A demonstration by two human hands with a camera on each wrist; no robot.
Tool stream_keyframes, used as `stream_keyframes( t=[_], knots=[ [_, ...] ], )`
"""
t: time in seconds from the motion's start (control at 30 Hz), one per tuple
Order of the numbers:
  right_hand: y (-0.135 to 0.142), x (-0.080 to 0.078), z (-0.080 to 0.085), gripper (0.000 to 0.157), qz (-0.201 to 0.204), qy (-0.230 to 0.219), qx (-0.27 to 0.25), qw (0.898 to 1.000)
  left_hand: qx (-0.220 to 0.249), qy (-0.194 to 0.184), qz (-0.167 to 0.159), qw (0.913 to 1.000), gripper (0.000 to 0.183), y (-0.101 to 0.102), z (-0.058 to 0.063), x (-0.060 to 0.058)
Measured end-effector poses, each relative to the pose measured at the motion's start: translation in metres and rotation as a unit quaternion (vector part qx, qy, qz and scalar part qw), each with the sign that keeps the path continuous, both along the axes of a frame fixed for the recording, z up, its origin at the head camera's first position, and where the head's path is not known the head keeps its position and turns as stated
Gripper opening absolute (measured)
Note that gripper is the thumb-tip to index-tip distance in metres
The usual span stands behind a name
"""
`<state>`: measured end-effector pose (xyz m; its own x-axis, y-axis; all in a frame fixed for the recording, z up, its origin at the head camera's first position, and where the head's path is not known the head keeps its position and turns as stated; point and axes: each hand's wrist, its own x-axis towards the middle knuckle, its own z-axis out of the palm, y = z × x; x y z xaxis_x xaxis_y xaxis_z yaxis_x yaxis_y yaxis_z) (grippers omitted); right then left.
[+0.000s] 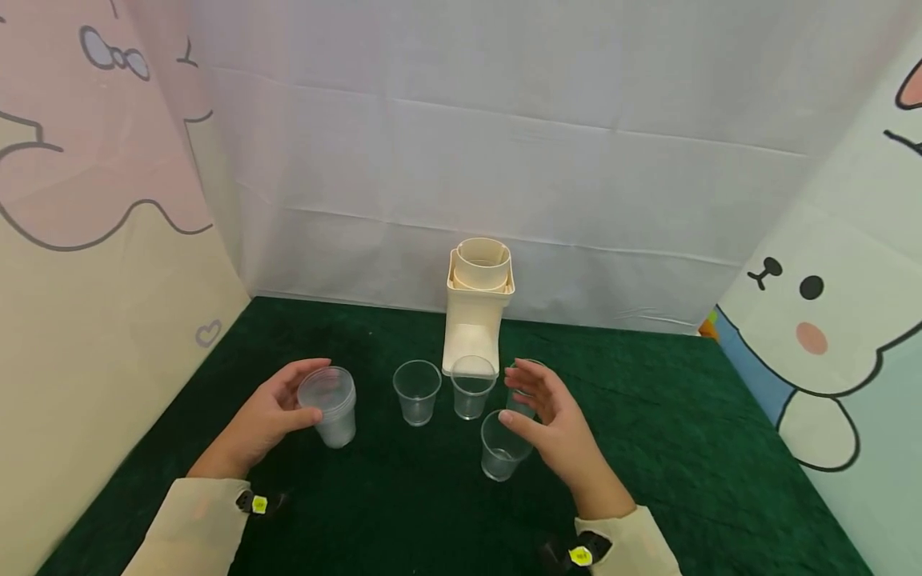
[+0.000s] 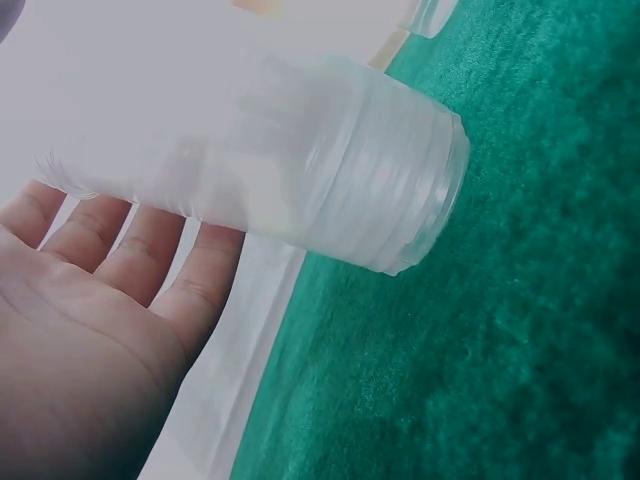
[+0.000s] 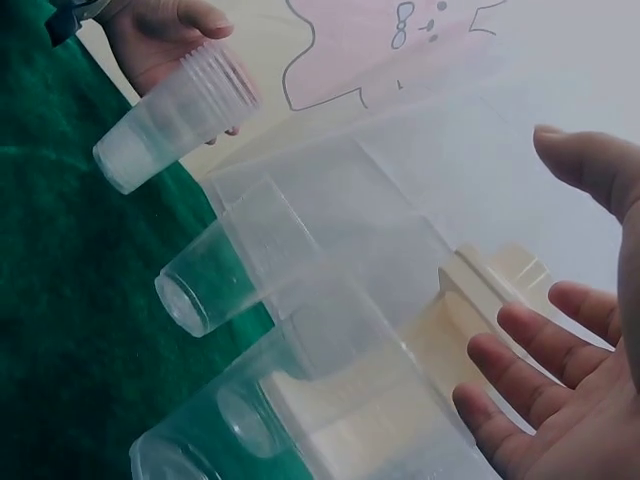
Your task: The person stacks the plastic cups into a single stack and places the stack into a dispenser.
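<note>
Stack of nested clear cups (image 1: 337,420) sits upright in your left hand (image 1: 270,408), near the left edge of the green surface (image 1: 403,512); your fingers and thumb grasp it from either side. Whether its base touches the surface, you cannot tell. Your right hand (image 1: 558,424) hovers right of the middle, its fingers released and parted, with nothing in them.

Four single cups stand upright between and beside your hands. You have the left cup (image 1: 417,400) apart from the others and the middle cup (image 1: 470,402) just in front of a cream stand (image 1: 475,320). Your fingers partly cover the right cup (image 1: 522,408), while the front cup (image 1: 500,458) is closest of the four to the near edge, just beside your right thumb.

That cream stand, with its round open top, is at the far edge of the surface, before a white cloth (image 1: 504,160).
</note>
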<state>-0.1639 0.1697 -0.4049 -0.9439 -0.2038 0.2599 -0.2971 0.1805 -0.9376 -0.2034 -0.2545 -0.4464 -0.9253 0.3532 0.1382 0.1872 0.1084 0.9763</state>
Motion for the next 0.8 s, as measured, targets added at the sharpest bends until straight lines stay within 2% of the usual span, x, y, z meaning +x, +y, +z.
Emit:
stream_keyframes(
  t=[0.2, 0.53, 0.8],
  knots=[
    [0.005, 0.002, -0.005, 0.065, -0.013, -0.002, 0.003, 1.000, 0.002, 0.000, -0.002, 1.0000, 0.060, 0.000, 0.000, 0.002],
    [0.012, 0.006, -0.015, 0.065, -0.014, -0.032, 0.005, 0.999, -0.009, -0.001, 0.008, 0.9999, 0.062, -0.002, -0.004, 0.003],
    [0.015, 0.008, -0.027, 0.068, -0.016, -0.056, 0.014, 0.998, -0.016, -0.007, 0.012, 0.9998, 0.061, -0.001, -0.002, 0.002]
  ],
)
